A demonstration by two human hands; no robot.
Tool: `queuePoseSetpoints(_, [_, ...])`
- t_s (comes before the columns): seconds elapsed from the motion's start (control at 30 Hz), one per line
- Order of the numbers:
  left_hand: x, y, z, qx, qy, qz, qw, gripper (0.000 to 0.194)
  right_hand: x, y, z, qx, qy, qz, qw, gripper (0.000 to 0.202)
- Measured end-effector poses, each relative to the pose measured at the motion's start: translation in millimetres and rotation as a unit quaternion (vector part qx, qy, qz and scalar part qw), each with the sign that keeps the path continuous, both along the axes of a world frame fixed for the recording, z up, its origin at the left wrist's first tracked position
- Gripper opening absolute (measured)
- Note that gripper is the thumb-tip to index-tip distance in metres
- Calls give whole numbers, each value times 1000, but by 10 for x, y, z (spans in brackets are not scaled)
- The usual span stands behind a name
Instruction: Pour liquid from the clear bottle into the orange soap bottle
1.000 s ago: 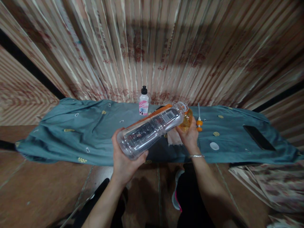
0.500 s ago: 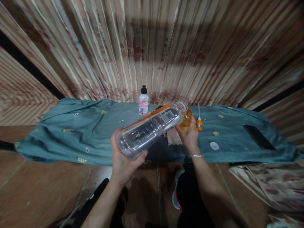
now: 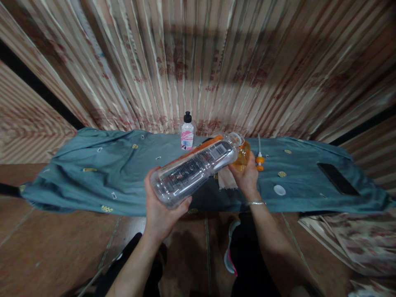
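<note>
Beyond a draped teal cloth [image 3: 123, 165], left hand [image 3: 163, 214] clasping tilted clear bottle [image 3: 194, 169], right hand [image 3: 247, 177] gripping amber bottle [image 3: 243, 159].

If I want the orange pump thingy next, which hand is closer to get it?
Probably your right hand: it's right beside the orange pump, but it's holding the amber bottle. Your left hand is farther away, gripping the big clear bottle.
</note>
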State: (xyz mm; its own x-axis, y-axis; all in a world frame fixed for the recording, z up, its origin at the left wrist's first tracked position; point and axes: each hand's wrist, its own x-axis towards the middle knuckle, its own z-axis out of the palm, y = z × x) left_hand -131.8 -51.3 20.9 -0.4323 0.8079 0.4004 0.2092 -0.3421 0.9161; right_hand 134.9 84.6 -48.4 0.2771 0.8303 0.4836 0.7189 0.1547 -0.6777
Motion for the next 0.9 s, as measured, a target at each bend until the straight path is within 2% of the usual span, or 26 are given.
queuePoseSetpoints(0.23, [1,3,-11,2,-6,-4,1000,91,2,-8,15,-2,7,16,1000,91])
queuePoseSetpoints(0.5, [-10,2,-34,-2,-8,-8,1000,94,-8,-13,16,-9,11,6,1000,92])
queuePoseSetpoints(0.9, [0,8,3,-2,-5,-3,1000,93,-20,-25,43,-12,17,9,1000,90])
